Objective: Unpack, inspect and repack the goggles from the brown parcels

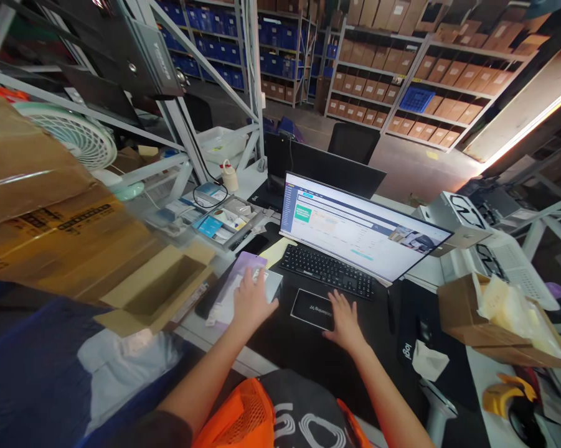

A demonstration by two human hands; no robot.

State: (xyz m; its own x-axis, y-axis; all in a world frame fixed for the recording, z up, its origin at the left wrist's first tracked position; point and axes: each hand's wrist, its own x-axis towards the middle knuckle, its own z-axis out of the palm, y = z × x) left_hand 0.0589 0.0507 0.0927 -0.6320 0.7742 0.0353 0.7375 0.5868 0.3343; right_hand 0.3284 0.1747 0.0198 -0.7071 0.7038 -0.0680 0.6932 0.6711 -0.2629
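My left hand [251, 302] lies with its fingers spread on a flat white-and-grey box [273, 284]. Beneath that is a purple-and-white packet [228, 292], partly covered by the hand. My right hand [346, 322] rests palm down, fingers apart, at the right edge of a black rectangle with a white border and white lettering [311, 308]; I cannot tell whether it is a flat box or a print on the black desk mat [280, 348]. Just beyond both hands stands a black keyboard [327, 270], in front of a lit monitor [355, 227].
An open cardboard box [161, 292] sits to the left, beside a tray of small items [228, 221]. On the right are a mouse [424, 331], crumpled tissue [429, 361], a handheld scanner [436, 407], a tape dispenser [509, 398] and a carton with plastic packaging [471, 317].
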